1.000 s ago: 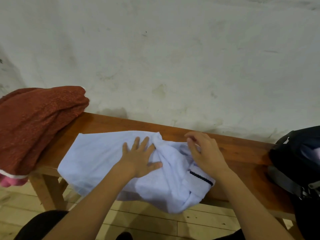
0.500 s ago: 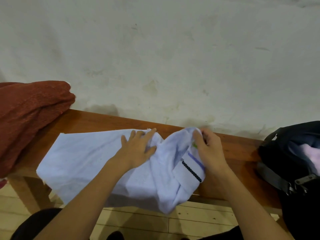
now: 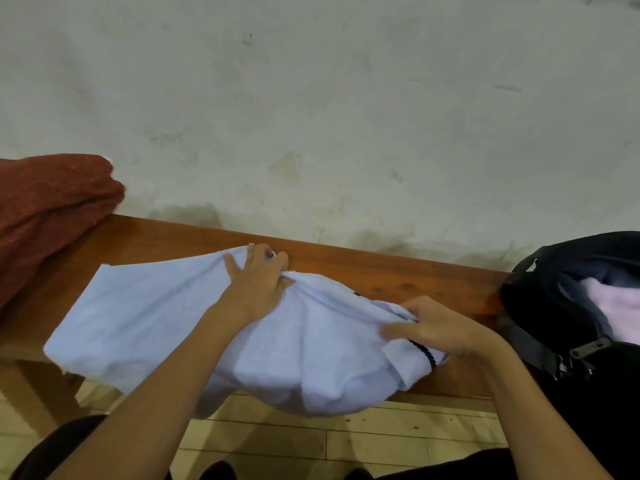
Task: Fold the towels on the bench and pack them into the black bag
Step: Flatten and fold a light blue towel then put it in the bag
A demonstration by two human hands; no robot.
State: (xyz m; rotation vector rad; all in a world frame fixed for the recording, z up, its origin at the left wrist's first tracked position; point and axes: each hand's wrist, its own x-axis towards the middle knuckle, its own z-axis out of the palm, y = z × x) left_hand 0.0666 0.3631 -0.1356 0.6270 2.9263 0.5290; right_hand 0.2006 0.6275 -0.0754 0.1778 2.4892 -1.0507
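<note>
Currently the left hand (image 3: 258, 284) is laid on the far, middle part of the towel (image 3: 145, 320), fingers curled into the cloth where it bunches at the bench's back edge, so a gathered ridge is gripped there. The right hand (image 3: 434, 327) is set lower and to the right, at the towel's right end, with thumb and fingers closed on a fold of cloth just above the dark braided trim (image 3: 427, 355). Between the two hands the fabric is drawn into pleats and humped up, not flat. Outward from the left hand the towel is spread flatter toward the left, its long axis running left to right along the bench (image 3: 381, 275), and its near edge is hung over the front of the seat above the floor. The relation that matters is this: the loose, free end lies to the left of both hands, and the left hand is the nearer to it, while the right hand is pinned at the trimmed end beside the bag (image 3: 554, 292). A fold is therefore judged likelier to be made by carrying the right end across toward the left, along the long axis, than the other way. The bag sits at the bench's right end, just beside the right hand, open, with pale pink cloth showing inside. A red towel (image 3: 52, 202) is heaped at the bench's left end, well apart from both hands and not yet folded.
</note>
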